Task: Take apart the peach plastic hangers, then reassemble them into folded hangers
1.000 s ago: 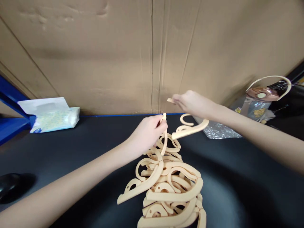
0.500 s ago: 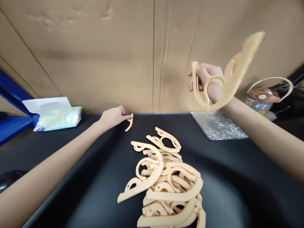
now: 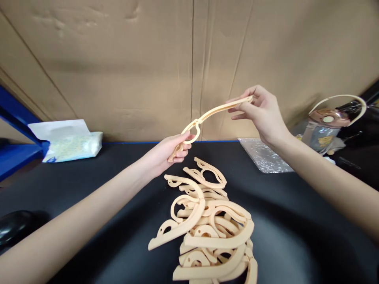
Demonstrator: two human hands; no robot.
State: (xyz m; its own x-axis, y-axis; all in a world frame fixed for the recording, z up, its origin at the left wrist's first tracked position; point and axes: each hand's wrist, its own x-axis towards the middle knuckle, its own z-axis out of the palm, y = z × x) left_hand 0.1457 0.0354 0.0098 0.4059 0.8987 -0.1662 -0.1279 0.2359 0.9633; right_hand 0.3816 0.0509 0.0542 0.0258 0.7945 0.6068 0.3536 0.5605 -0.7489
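Cardboard wall (image 3: 124, 71) behind black tabletop (image 3: 133, 232). Folding-hanger pile (image 3: 219, 236) near centre; wipes pack (image 3: 72, 146) far left. Left hand (image 3: 166, 154) and right hand (image 3: 265, 112) grip opposite arms of raised beige folding hanger (image 3: 217, 109), above pile's far end.

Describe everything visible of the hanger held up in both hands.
The hanger is pale cream and looks like plastic: two slim, curved arms meeting at a joint, with a curved hook beside it. Opened out, it slants up toward the right hand, which pinches its upper end. The left hand holds and partly hides the lower arm, above the black tabletop.
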